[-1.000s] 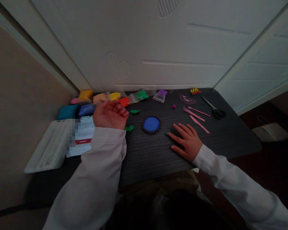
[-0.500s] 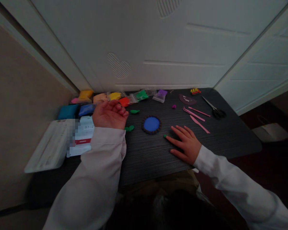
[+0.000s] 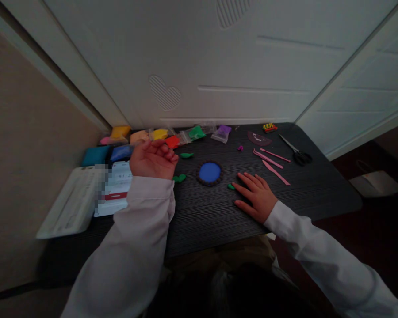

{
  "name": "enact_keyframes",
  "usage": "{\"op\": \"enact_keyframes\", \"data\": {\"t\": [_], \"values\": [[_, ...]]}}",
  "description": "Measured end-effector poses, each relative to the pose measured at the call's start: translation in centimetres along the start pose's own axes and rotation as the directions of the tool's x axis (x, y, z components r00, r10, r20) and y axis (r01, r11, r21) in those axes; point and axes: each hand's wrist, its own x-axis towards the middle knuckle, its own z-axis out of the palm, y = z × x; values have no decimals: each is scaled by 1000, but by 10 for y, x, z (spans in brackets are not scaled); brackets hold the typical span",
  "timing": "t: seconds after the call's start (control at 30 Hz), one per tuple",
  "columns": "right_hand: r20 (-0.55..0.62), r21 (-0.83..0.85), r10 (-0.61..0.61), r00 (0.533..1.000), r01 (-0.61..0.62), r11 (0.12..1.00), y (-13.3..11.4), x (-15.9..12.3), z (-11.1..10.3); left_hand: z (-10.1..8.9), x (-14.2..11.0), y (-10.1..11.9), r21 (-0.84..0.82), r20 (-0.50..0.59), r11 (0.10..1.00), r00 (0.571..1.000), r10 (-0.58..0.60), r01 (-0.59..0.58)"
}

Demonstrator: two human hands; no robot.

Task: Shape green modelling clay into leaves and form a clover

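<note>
Flat on the dark table, my right hand [image 3: 254, 195] has its fingers spread, and the index fingertip touches a small green clay piece [image 3: 231, 187]. My left hand [image 3: 154, 160] is raised palm up with loosely curled fingers and nothing visible in it. A blue clay disc [image 3: 209, 172] with a dark beaded rim lies between the hands. Beside my left hand are a green leaf-shaped clay piece [image 3: 186, 155] and another green clay piece [image 3: 179, 178], partly hidden by my sleeve.
Bags of coloured clay, such as the green bag [image 3: 196, 133] and purple bag [image 3: 222, 134], line the back. Pink modelling tools [image 3: 275, 171], scissors [image 3: 296, 151] and a purple clay bit [image 3: 240, 148] lie right. A phone [image 3: 114, 194] and white tray [image 3: 68, 203] stand left. A white door [image 3: 185, 53] rises behind.
My right index finger has shifted slightly, and more of the green clay piece now shows beside its tip. My left hand stays nearly in place.
</note>
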Motion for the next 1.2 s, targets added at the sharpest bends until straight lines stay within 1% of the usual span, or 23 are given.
{"op": "enact_keyframes", "data": {"t": [0.1, 0.17, 0.27, 0.37, 0.43, 0.47, 0.5, 0.53, 0.6, 0.67, 0.7, 0.73, 0.8, 0.87, 0.93, 1.0, 1.1, 1.2], "values": [[-72, 54, 39, 997, -36, 998, 4, 8, 9, -1, 1, -1, -13, 5, 1000, 1000, -4, 4], [-135, 132, 70, 988, -53, 990, 6, 15, 14, -1, 2, -1, -21, 0, 1000, 1000, -4, 4], [-200, 241, 91, 976, -42, 970, 8, 21, 19, -2, 2, 0, -10, -7, 1000, 1000, -2, 1], [-239, 280, 86, 967, -16, 960, 8, 22, 21, -2, 3, 0, 3, 2, 1000, 1000, -3, 3], [-283, 299, 83, 955, 6, 954, 6, 24, 16, -2, 2, -2, 33, 27, 999, 1000, 1, -2], [-313, 306, 78, 947, 22, 952, 4, 26, 10, -1, 0, -4, 60, 42, 998, 999, 4, -7], [-347, 308, 70, 935, 43, 950, 3, 30, 3, 1, -1, -5, 177, 66, 984, 998, -8, -4], [-385, 305, 59, 921, 67, 950, 1, 35, -7, 5, -3, -7, 231, 90, 973, 996, -16, -5], [-478, 289, 32, 878, 123, 949, -3, 48, -32, 15, -7, -10, 313, 140, 949, 990, -17, -28], [-570, 333, 17, 821, 212, 919, -8, 65, -62, 31, -11, -8, 389, 206, 919, 978, -30, -53], [-622, 331, 2, 783, 261, 907, -12, 73, -77, 41, -12, -5, 414, 242, 907, 970, -27, -78], [-654, 323, -19, 756, 301, 897, -15, 81, -93, 51, -14, 0, 427, 278, 897, 961, -15, -110], [-693, 320, -34, 720, 350, 881, -23, 93, -119, 72, -17, 13, 459, 351, 869, 936, 13, -184], [-723, 321, -46, 690, 393, 862, -29, 100, -137, 90, -22, 28, 453, 391, 859, 919, 48, -237], [-736, 328, -51, 676, 421, 846, -33, 104, -146, 103, -28, 40, 428, 408, 869, 911, 59, -247], [-737, 334, -57, 673, 437, 835, -34, 106, -150, 111, -32, 46, 427, 428, 876, 904, 26, -227], [-723, 335, -71, 687, 440, 833, -32, 108, -150, 112, -35, 49, 434, 475, 873, 880, -14, -221], [-713, 337, -69, 697, 428, 839, -28, 109, -149, 110, -34, 46, 459, 483, 864, 874, -47, -207]]}}
